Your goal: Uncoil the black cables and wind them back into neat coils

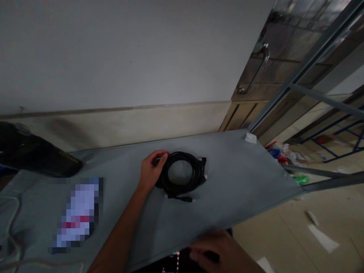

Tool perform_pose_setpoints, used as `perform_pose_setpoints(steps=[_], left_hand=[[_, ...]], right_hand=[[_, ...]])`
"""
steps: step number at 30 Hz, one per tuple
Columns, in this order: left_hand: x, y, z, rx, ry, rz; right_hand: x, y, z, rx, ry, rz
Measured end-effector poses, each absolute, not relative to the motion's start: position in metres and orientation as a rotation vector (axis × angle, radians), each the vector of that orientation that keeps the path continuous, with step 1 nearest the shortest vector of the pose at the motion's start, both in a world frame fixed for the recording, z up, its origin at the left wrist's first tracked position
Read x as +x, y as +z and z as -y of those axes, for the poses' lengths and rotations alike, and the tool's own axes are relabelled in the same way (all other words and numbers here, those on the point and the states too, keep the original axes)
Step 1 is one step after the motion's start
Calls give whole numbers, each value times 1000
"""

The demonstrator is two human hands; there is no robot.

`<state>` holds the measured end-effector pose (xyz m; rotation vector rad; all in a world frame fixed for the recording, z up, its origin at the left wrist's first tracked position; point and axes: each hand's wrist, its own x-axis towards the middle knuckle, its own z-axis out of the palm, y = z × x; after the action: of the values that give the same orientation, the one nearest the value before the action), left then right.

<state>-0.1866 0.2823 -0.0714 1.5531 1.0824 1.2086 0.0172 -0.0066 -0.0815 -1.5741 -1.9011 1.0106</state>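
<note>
On the grey table (pixel 227 167), a coil of black cable (pixel 196 171) lay by the left hand (pixel 151 168)

At the far left, a pale cord (pixel 13 219) curved over the surface, and a large black object (pixel 36 151) rested behind it. Next lay a pixelated pale-blue item (pixel 79 208). Toward the middle, the left hand met the coil's left edge, thumb and forefinger close together there; whether they pinched the cable could not be told. The coil lay flat, its connectors (pixel 187 199) jutting out at the front and right. At the table's near edge, the right hand (pixel 212 248) was blurred and half curled, its hold impossible to make out. Farther right, a white scrap (pixel 250 138) sat by the table's back corner, and coloured litter (pixel 286 153) lay beyond
</note>
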Motion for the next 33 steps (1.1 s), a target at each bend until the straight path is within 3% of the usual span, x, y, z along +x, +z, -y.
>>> perform_pose_setpoints(steps=[4, 7, 18, 26, 33], left_hand=[[-187, -70, -283, 1592, 1168, -1088], [-188, -71, -284, 1638, 1160, -1089], [-190, -77, -287, 1599, 1255, -1119], [-189, -81, -289, 1611, 1266, -1163], [-187, -82, -290, 1619, 1242, -1207]], right_hand=[[28, -53, -51, -1519, 358, 1906], [21, -61, -101, -1399, 90, 2091], [60, -87, -145, -1470, -130, 2331], [166, -105, -155, -1785, -307, 2059], [181, -115, -158, -1907, -298, 1855]])
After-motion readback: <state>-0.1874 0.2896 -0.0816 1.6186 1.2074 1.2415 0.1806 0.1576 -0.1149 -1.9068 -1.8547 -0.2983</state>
